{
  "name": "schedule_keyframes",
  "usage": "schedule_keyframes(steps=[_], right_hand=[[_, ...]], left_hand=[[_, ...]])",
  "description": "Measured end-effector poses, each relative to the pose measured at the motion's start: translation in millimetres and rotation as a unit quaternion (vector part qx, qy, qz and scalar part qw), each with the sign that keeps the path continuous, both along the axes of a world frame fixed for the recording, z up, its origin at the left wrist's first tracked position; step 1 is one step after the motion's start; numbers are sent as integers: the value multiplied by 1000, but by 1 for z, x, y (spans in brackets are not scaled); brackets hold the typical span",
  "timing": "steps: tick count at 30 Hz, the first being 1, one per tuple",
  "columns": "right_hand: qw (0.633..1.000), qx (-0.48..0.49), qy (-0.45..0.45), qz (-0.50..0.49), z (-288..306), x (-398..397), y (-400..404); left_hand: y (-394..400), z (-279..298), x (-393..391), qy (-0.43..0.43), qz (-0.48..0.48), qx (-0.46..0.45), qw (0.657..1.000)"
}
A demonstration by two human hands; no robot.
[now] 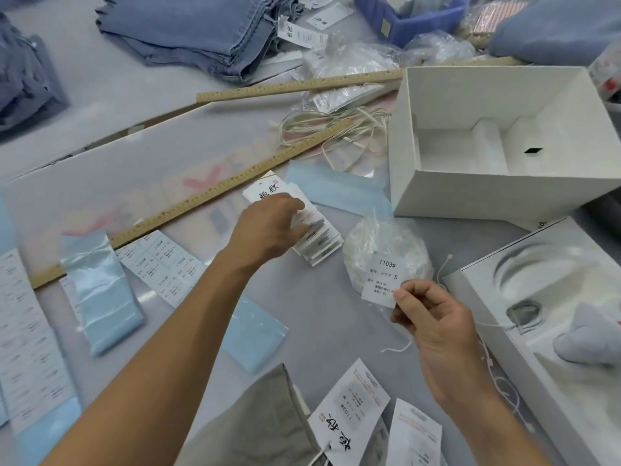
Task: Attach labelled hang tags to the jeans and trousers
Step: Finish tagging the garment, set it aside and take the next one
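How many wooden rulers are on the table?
2. One wooden ruler lies at the back, below the folded jeans; the other ruler runs diagonally across the middle, past the left hand.

My left hand (268,227) rests on the fanned stack of white printed hang tags (316,230) at the middle of the grey worktop (319,331). At four o'clock from it, my right hand (433,321) pinches a small white "1103#" size sticker (383,279) over a clear bag of strings (386,243). Folded blue jeans (191,28) lie at eleven o'clock.
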State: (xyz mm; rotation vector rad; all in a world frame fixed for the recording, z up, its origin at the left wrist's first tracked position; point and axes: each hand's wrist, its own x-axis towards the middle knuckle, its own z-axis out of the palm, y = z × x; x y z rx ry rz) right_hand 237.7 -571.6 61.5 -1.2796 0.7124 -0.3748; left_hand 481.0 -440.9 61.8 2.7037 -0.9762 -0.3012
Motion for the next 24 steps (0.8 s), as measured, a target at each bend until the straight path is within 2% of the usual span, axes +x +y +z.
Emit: schedule_keyframes(steps=[5, 10, 14, 16, 18, 20, 22, 24], right_hand=[[999, -1, 10, 32, -1, -1, 5], [999, 6, 10, 32, 2, 0, 6], [1000, 4, 11, 20, 9, -1, 5], [1000, 8, 1, 10, 18, -3, 4], [999, 29, -24, -4, 32, -7, -1], [997, 52, -47, -11, 48, -14, -6], [996, 62, -58, -7, 61, -22, -6], [996, 70, -59, 7, 74, -31, 3]], left_hand=[[4, 5, 5, -44, 11, -10, 999], [16, 9, 7, -10, 33, -63, 997], [30, 36, 13, 11, 129, -170, 977], [53, 68, 7, -76, 149, -217, 962], [83, 108, -21, -202, 99, -216, 950], [114, 141, -69, -279, -8, -150, 949], [133, 158, -135, -244, -111, -50, 962], [146, 149, -202, -204, -212, 30, 955]])
